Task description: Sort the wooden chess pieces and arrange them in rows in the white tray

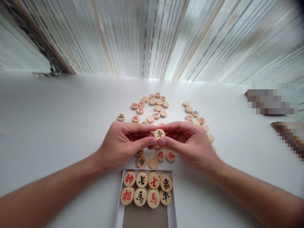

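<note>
Between the fingertips of both hands is a round wooden Chinese chess piece [159, 134] with a black character facing me. My left hand [128, 139] pinches it from the left, thumb in front and fingers behind. From the right, my right hand [187, 141] grips the same piece in a like pinch. Just below the hands stands an open box [145, 218]. Two rows of stacked pieces with red and black characters fill its far part, among them a red-marked piece [153, 198]. My hands cover some of the loose pieces behind them.
Several loose pieces lie scattered on the white table [71, 120], some face up like the black-marked piece [121, 117], others showing blank wood. Two blurred-out framed objects [273, 101] stand at the right. Striped blinds [133, 38] hang along the table's far edge.
</note>
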Tool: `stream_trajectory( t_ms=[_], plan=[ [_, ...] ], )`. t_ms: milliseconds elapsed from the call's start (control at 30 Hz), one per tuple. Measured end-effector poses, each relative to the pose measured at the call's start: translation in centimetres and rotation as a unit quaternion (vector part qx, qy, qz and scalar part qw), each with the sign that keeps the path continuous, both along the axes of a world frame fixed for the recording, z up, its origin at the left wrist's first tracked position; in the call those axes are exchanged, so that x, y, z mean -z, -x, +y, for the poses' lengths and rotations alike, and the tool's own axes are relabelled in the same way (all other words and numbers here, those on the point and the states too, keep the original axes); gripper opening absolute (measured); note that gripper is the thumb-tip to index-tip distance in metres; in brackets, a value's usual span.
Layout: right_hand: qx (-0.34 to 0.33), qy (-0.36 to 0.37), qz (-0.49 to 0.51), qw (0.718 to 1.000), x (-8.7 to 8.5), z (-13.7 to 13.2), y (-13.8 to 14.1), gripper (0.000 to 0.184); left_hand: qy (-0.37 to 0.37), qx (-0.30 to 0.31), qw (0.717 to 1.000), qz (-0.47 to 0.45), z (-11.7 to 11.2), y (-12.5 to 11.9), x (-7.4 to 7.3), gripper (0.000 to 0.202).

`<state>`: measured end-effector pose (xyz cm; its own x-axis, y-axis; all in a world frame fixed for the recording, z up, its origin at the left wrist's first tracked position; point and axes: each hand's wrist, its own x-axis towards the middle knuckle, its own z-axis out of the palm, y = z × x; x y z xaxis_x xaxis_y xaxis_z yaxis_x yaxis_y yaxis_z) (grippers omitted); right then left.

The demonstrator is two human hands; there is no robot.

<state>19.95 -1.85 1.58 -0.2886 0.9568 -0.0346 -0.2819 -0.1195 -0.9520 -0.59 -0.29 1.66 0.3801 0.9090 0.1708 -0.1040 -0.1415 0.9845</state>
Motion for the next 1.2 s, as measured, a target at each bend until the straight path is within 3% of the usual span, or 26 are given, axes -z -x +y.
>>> stream_trajectory(
  t_ms=[267, 500, 967, 1200],
  plan=[
    [0.016, -0.013, -0.041, 0.999, -0.2, -0.2, 0.1, 0.036, -0.108, -0.013, 0.992, 0.060, -0.3, 0.0, 0.1, 0.032],
    [0.016, -0.021, -0.101, 0.995, -0.6, -0.4, 0.0, 0.021, -0.253, -0.012, 0.960, 0.119, -0.5, 0.1, 0.0, 0.030],
    [-0.042, 0.003, -0.059, 0.997, -1.3, -0.2, -0.3, 0.023, -0.074, -0.033, 0.996, 0.045, -0.6, -0.1, -0.1, 0.026],
    [-0.046, 0.069, -0.041, 0.996, -1.4, -0.3, 0.1, 0.034, -0.165, -0.017, 0.981, 0.097, -0.6, 0.2, -0.3, 0.026]
  ],
)
